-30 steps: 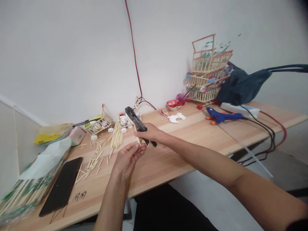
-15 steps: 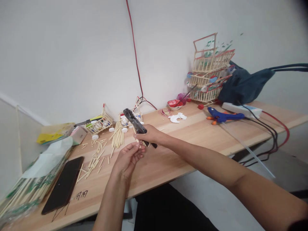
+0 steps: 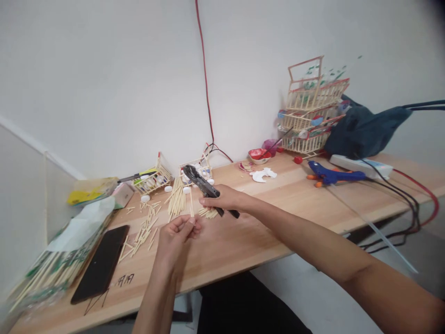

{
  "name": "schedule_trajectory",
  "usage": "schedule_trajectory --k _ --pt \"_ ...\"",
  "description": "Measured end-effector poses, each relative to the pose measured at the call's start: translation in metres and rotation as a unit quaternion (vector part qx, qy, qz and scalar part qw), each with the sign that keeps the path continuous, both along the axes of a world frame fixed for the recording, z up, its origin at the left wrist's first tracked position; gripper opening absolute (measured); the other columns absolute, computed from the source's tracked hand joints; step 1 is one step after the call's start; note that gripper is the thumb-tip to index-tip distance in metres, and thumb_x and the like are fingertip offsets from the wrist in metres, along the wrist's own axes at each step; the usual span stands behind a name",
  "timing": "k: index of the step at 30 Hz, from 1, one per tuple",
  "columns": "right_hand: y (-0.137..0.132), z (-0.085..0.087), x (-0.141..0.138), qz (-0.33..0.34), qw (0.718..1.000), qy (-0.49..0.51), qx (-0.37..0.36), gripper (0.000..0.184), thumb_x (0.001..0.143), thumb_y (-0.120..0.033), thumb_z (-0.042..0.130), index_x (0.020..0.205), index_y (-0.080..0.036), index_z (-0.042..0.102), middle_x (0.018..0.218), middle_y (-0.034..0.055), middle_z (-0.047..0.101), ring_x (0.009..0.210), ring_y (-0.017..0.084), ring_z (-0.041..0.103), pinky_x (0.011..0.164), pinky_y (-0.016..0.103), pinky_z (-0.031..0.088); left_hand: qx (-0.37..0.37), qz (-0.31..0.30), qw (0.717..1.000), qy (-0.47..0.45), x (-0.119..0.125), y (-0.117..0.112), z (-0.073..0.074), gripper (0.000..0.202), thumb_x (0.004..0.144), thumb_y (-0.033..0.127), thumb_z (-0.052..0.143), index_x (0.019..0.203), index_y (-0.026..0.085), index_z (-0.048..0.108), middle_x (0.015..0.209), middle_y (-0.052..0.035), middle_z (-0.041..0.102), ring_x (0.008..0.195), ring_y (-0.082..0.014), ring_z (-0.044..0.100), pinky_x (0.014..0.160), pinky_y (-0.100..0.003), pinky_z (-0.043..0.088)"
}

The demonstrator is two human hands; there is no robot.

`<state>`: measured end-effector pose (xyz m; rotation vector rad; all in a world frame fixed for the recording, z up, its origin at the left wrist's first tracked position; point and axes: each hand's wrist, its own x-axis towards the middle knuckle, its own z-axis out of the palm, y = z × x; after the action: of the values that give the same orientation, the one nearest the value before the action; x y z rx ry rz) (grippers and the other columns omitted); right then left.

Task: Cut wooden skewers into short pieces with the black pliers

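Observation:
My left hand (image 3: 179,232) pinches a thin wooden stick (image 3: 192,204), which stands up from the fingertips. To its right, my right hand (image 3: 222,198) is closed round a pair of black hand pliers (image 3: 205,186), whose jaws point away to the upper left. The stick stands beside the pliers, apart from their jaws. Partly hidden beneath my right hand lies a group of short cut sticks (image 3: 207,213). A bundle of longer sticks (image 3: 177,199) lies just beyond my left hand, and loose short pieces (image 3: 144,232) are scattered to its left.
Small stick carts (image 3: 153,181) stand by the wall. Stacked stick baskets (image 3: 309,120), a red paint bowl (image 3: 260,156) and a blue glue gun (image 3: 333,175) are on the right. A black phone (image 3: 100,264) and packaged sticks (image 3: 66,255) lie left. Cables hang over the right edge.
My hands have moved apart; the stick in my left hand now shows clear of the pliers. The short sticks under my right hand have come into view. The whole view has shifted slightly.

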<state>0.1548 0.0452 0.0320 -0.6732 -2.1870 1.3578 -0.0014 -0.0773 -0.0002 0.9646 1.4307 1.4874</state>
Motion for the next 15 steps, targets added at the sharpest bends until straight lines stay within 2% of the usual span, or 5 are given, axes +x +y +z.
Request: schedule_trajectory --k 5,9,12,15 --pt "-0.002 -0.002 0.003 0.092 0.994 -0.05 -0.036 0.047 0.087 -0.056 0.05 0.079 -0.012 0.063 0.076 0.0072 0.067 0.068 0.014 0.062 0.061 0.023 0.049 0.037 0.077 0.993 0.082 -0.027 -0.023 0.017 0.029 0.063 0.038 0.079 0.075 0.013 0.071 0.063 -0.0043 0.069 0.055 -0.0117 0.057 0.055 -0.022 0.045" --pt "-0.011 0.004 0.004 0.154 0.983 -0.097 -0.037 0.055 0.088 -0.062 0.044 0.087 -0.01 0.064 0.082 0.009 0.068 0.072 0.014 0.063 0.066 0.023 0.049 0.063 0.105 0.981 0.153 -0.036 -0.029 0.028 0.025 0.067 0.038 0.076 0.076 0.015 0.071 0.065 -0.0035 0.069 0.056 -0.0122 0.056 0.056 -0.022 0.045" --pt "-0.017 0.012 0.006 0.169 0.977 -0.125 -0.031 0.056 0.088 -0.063 0.043 0.091 -0.011 0.064 0.085 0.0091 0.068 0.073 0.014 0.063 0.066 0.023 0.049 0.06 0.101 0.976 0.185 -0.033 -0.028 0.035 0.024 0.069 0.038 0.075 0.075 0.015 0.07 0.064 -0.0031 0.068 0.054 -0.012 0.055 0.055 -0.022 0.044" --pt "-0.02 0.016 0.008 0.162 0.977 -0.141 -0.013 0.058 0.087 -0.065 0.042 0.087 -0.011 0.064 0.084 0.0093 0.069 0.071 0.014 0.062 0.064 0.022 0.048 0.045 0.054 0.983 0.167 -0.023 -0.025 0.041 0.024 0.069 0.037 0.074 0.073 0.014 0.07 0.063 -0.0042 0.067 0.055 -0.0125 0.055 0.054 -0.023 0.044"
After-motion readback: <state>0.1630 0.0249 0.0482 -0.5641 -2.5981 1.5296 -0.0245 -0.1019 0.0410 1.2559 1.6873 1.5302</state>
